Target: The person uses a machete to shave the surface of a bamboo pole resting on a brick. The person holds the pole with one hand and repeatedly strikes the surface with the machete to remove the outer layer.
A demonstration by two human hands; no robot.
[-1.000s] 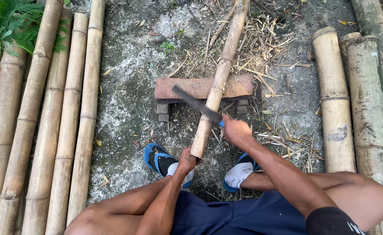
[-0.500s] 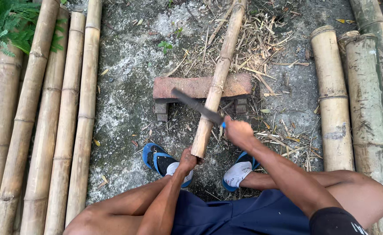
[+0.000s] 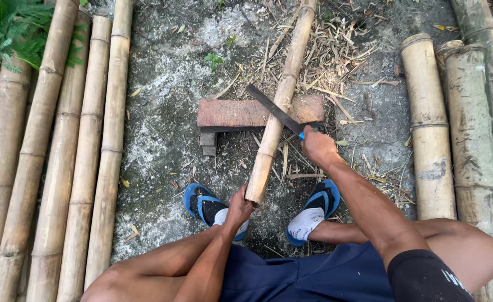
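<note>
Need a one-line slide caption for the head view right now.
Left hand steadies a bamboo pole across a low wooden block while the right hand sets a machete against it.

1. Bamboo pole [image 3: 283,98]: far end cut off by top edge; near end covered by left hand [image 3: 240,208].
2. Knife [image 3: 274,109] handle hidden in right hand [image 3: 318,146]; only a blue bit shows beside the grip.
3. Brick [image 3: 241,113] partly hidden under pole.

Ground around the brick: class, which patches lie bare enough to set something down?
Bare ground lies between the left poles and the brick. Right of the brick, shavings crowd the ground up to the thick poles.
</note>
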